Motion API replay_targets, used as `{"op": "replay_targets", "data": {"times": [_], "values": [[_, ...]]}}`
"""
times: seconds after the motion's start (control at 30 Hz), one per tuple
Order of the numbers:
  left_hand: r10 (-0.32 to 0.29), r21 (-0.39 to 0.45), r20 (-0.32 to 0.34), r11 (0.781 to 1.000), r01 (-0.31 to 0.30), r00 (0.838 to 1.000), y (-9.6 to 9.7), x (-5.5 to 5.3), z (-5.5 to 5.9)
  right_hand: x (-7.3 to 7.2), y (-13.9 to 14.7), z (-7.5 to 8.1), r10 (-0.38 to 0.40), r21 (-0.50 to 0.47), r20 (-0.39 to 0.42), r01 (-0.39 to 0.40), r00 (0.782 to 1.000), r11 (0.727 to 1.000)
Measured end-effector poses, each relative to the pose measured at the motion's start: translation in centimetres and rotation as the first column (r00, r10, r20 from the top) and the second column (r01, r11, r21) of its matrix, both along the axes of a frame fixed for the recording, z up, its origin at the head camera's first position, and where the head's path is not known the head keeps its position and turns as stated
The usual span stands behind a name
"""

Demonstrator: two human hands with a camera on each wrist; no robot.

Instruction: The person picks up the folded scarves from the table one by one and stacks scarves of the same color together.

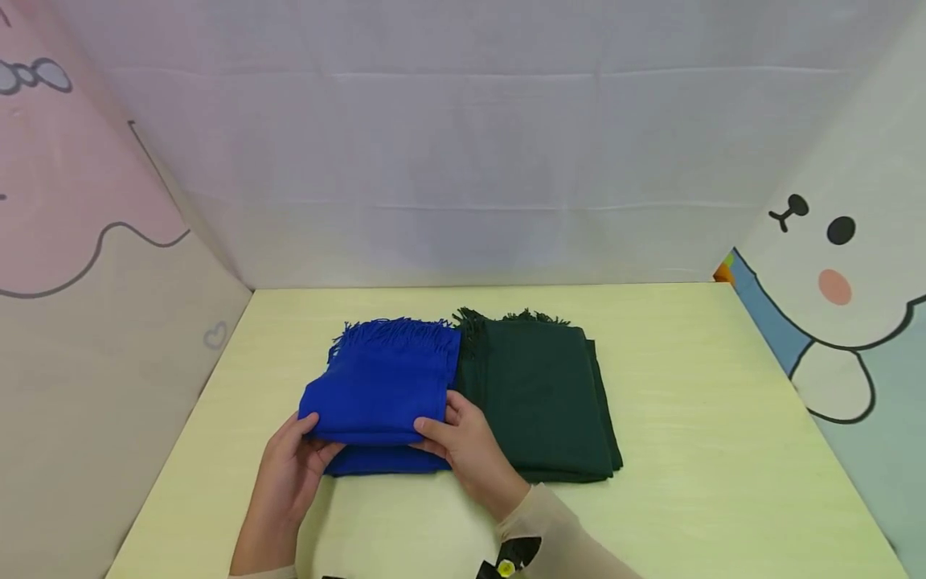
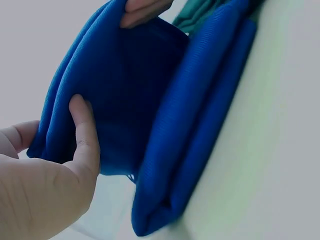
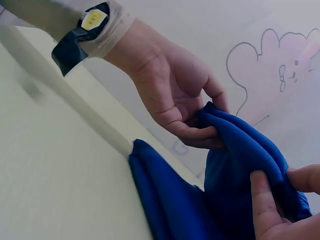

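Note:
A folded blue scarf point(image 1: 391, 378) with a fringe along its far side lies left of centre on the table. Its upper folded part is raised at the near edge, apart from the lower layers point(image 2: 200, 105). My left hand point(image 1: 289, 466) pinches the near left corner, thumb on top and fingers beneath. At the near right corner, my right hand point(image 1: 473, 454) pinches the same raised part. Both hands also appear in the right wrist view, gripping the blue cloth point(image 3: 245, 145). A folded dark green scarf point(image 1: 546, 394), fringed too, lies right beside the blue one.
The pale yellow table point(image 1: 694, 418) extends on both sides of the scarves. White cloth point(image 1: 463, 161) hangs behind it. Side walls carry cartoon prints, a pink figure point(image 1: 79, 161) at left and a white one point(image 1: 839, 241) at right.

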State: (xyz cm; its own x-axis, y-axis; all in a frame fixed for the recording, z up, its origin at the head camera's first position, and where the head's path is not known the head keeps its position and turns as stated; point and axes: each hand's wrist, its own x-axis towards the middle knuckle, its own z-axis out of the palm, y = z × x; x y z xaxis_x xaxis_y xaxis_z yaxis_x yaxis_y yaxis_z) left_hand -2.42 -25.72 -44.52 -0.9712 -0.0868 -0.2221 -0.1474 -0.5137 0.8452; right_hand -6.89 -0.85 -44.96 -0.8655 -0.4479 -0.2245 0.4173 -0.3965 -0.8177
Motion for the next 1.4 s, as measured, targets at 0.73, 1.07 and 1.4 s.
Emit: {"op": "replay_targets", "data": {"times": [0.73,1.07,1.4], "values": [[0.066,-0.223,0.241,0.975,-0.011,0.968,0.3,2.3,-2.1,2.6,0.4,-2.9,0.061,0.305,-0.125,-0.02,0.99,0.952],[0.101,-0.323,0.239,0.946,-0.019,0.966,0.4,3.1,-3.1,3.3,0.3,-3.5,0.047,0.328,-0.083,-0.017,0.995,0.945],[0.075,-0.313,0.295,0.949,0.023,0.953,0.5,3.0,-3.8,3.4,0.3,-4.5,0.009,0.302,-0.052,0.008,0.999,0.953]]}}
